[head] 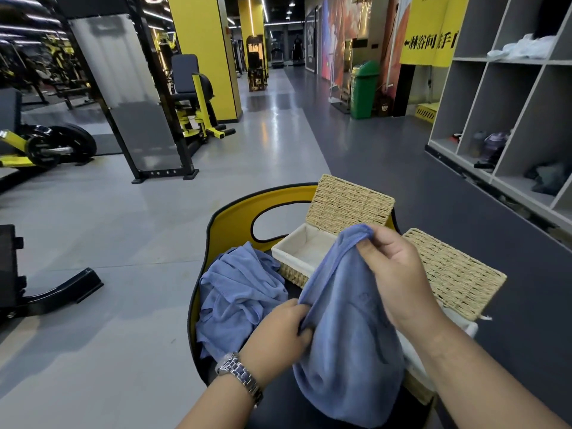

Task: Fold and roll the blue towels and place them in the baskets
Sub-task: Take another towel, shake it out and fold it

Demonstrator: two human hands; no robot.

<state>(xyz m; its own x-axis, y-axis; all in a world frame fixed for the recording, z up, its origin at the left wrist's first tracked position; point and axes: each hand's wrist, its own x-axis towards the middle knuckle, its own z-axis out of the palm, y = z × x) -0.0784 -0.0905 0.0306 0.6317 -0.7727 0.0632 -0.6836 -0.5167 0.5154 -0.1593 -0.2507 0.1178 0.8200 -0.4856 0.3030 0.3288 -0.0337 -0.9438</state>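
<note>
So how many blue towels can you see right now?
2: one blue towel held up between the left hand and right hand; a crumpled pile at left may hide more.

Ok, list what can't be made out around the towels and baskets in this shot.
- Near basket: its inside is hidden by the held towel and the right hand, head view.
- Held towel: its lower edge is cut off by the frame's bottom.
- Left hand: fingertips are buried in towel folds, so the exact grip is unclear.
- Crumpled towels: their count is unreadable in the heap.
- Far basket: its near end is covered by the held towel.
</note>
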